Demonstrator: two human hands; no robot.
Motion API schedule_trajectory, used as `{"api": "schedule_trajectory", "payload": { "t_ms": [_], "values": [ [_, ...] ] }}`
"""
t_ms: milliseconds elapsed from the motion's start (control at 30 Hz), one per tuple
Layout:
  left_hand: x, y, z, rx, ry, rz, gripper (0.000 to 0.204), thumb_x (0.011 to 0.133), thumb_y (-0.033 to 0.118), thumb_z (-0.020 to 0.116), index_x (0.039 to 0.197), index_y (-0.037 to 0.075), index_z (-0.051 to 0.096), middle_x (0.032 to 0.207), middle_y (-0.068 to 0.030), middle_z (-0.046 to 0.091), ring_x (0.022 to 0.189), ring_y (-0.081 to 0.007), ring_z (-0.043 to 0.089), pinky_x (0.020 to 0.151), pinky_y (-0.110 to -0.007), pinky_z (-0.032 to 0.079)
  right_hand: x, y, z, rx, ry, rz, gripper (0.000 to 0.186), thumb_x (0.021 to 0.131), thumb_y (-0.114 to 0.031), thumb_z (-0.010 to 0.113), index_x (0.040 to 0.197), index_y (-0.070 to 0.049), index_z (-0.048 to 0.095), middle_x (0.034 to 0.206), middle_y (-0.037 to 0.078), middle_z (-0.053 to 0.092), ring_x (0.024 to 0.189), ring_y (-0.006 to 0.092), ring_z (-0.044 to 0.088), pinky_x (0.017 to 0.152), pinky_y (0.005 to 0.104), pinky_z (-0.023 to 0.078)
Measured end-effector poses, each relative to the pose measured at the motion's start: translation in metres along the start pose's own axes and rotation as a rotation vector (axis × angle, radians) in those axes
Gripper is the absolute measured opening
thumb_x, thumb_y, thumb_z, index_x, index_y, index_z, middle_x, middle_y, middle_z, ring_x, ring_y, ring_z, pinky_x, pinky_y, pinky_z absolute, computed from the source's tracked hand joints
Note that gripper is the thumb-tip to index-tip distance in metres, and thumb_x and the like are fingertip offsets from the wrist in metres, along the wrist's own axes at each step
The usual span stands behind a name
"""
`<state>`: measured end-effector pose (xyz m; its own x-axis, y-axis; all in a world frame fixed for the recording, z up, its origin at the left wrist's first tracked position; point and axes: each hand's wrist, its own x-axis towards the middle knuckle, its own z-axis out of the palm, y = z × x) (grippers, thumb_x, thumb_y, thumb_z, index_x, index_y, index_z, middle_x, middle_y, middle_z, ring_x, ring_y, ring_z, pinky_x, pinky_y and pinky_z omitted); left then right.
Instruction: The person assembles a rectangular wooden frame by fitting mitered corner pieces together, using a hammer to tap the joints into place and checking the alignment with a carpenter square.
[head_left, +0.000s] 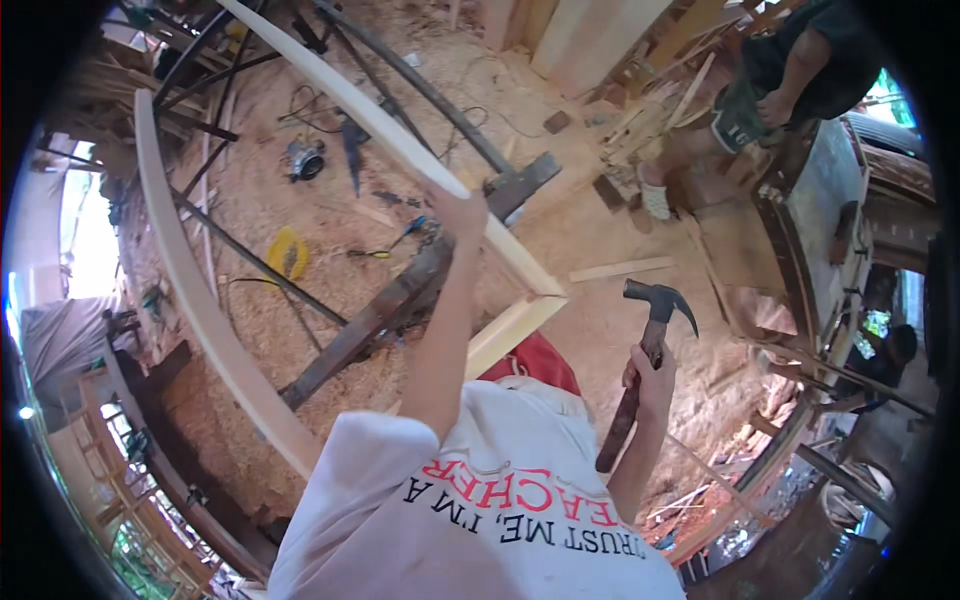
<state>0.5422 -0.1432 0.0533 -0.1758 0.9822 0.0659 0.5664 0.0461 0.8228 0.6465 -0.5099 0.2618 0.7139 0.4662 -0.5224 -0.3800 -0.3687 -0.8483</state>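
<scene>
A pale wooden frame (520, 262) runs from the far left toward me, with two pieces meeting at an angled corner in front of my shirt. My left hand (458, 212) is closed over its long rail, a little beyond that corner. Under the frame lies a dark wooden beam (375, 325), set across at a slant. To the right of the corner, my right hand (654, 380) grips a claw hammer (622, 420) by its brown handle. The hammer's dark head is raised and does not touch the frame.
A power tool (305, 160), a yellow object (287, 254) and a screwdriver (408, 231) lie on the sawdust-covered floor at left. Dark metal bars (265, 268) cross there. A loose wood strip (622, 268) lies past the hammer. Another person (745, 120) is at the far right.
</scene>
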Motion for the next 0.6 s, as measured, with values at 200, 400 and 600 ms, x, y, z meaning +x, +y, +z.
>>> {"api": "schedule_trajectory", "payload": {
  "t_ms": [200, 400, 600],
  "values": [
    [-0.008, 0.022, -0.015, -0.081, -0.065, 0.040, 0.110, 0.069, 0.012, 0.079, 0.156, -0.006, 0.014, 0.149, -0.0321, 0.036, 0.142, -0.0463, 0.029, 0.122, -0.050, 0.015, 0.078, -0.015, -0.054, -0.198, 0.137, 0.036, 0.020, 0.089, -0.013, 0.076, 0.087, -0.004, 0.059, 0.065, -0.002, 0.050, 0.054, 0.0082, 0.045, 0.051, 0.0263, 0.037],
    [0.003, 0.033, -0.031, -0.121, -0.140, -0.051, 0.104, 0.069, 0.006, 0.078, 0.156, -0.004, 0.021, 0.147, -0.0294, 0.041, 0.136, -0.0399, 0.041, 0.116, -0.046, 0.031, 0.200, -0.003, -0.108, -0.490, 0.140, 0.000, 0.026, 0.086, -0.017, 0.080, 0.077, -0.004, 0.059, 0.073, -0.004, 0.051, 0.069, 0.0095, 0.044, 0.064, 0.0283, 0.038],
    [-0.067, 0.025, -0.044, -0.043, 0.077, -0.064, 0.084, 0.075, 0.006, 0.079, 0.148, -0.003, 0.037, 0.138, -0.0240, 0.054, 0.126, -0.0379, 0.054, 0.108, -0.044, 0.042, 0.316, -0.089, -0.121, -0.590, -0.197, 0.062, 0.021, 0.088, -0.016, 0.077, 0.086, -0.009, 0.057, 0.060, -0.005, 0.044, 0.046, 0.0070, 0.042, 0.042, 0.0266, 0.032]
  ]
}}
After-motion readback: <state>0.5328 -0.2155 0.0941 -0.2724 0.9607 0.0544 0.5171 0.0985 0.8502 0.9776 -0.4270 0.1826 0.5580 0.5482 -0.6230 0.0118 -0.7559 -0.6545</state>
